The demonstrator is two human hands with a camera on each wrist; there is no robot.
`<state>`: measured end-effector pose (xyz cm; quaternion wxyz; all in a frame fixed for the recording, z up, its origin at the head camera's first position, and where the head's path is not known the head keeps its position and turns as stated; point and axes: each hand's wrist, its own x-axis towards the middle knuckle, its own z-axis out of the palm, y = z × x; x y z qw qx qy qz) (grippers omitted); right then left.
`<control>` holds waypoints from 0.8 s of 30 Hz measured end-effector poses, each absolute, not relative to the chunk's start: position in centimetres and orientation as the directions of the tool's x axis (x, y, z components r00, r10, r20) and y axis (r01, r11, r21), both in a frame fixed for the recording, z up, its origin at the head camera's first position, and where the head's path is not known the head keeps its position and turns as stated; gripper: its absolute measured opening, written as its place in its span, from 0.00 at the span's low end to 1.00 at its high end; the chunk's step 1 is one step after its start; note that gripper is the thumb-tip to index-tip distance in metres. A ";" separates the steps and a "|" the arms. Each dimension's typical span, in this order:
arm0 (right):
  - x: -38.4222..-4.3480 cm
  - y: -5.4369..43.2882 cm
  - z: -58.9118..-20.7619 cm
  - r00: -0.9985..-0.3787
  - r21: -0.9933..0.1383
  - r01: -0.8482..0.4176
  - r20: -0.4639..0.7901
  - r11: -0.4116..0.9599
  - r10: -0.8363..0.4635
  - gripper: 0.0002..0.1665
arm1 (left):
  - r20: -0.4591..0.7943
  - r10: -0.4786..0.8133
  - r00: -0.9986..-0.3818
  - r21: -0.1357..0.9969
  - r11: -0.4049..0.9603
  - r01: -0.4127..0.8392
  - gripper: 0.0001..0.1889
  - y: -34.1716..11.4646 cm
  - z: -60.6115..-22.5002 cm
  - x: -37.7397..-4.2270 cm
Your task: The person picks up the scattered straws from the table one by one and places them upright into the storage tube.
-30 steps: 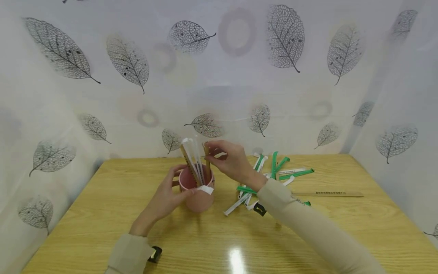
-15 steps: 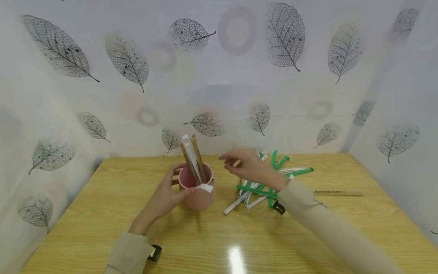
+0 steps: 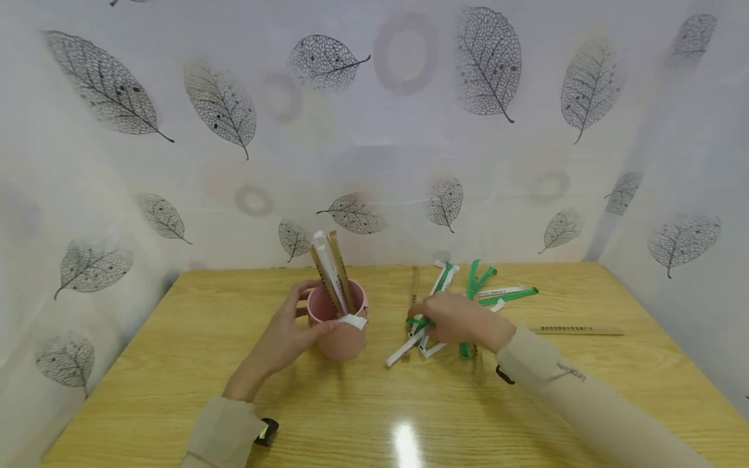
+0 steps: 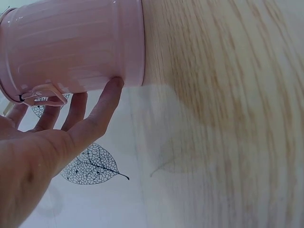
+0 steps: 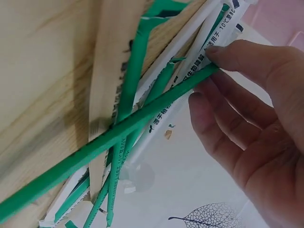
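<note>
A pink bucket point(image 3: 342, 344) with a small side handle stands upright on the table. My left hand point(image 3: 277, 344) grips it, thumb at the front by a white paper flap and fingers round the left side. Several paper-wrapped straws point(image 3: 332, 273), brown and white, lean out of its top. To the right, my right hand point(image 3: 462, 318) is over a loose pile of wrapped straws. In the right wrist view, its thumb and forefinger pinch one end of a green wrapped straw point(image 5: 142, 111), which lies across white, green and brown ones.
On the wooden table point(image 3: 351, 416), a brown wrapped straw point(image 3: 579, 330) lies apart at the right. Green straws point(image 3: 509, 296) spread behind the right hand. A leaf-patterned sheet point(image 3: 374, 130) rises directly behind the table and along both sides.
My right hand let go of a brown straw in the bucket, then moved right and down to the pile, where it pinches a green straw. The left hand stays on the bucket.
</note>
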<state>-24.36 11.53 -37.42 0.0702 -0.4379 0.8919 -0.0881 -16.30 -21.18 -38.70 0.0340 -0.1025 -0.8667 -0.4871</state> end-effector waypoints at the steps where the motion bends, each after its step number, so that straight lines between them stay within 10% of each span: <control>1: -24.4 11.6 -37.5 -0.603 -0.225 -0.772 -0.041 0.595 -0.797 0.22 | 0.159 0.146 -0.976 0.838 0.504 0.212 0.39 -21.2 -38.7 -16.3; 14: -24.9 12.9 -35.8 -0.566 -0.297 -0.800 0.083 0.521 -0.820 0.24 | 0.123 0.130 -0.984 0.846 0.505 0.172 0.39 -21.1 -38.6 -16.2; 24: -25.7 12.3 -31.1 -0.420 -0.188 -0.905 0.525 0.381 -0.740 0.22 | 0.123 0.134 -0.983 0.842 0.510 0.175 0.39 -21.0 -38.6 -16.3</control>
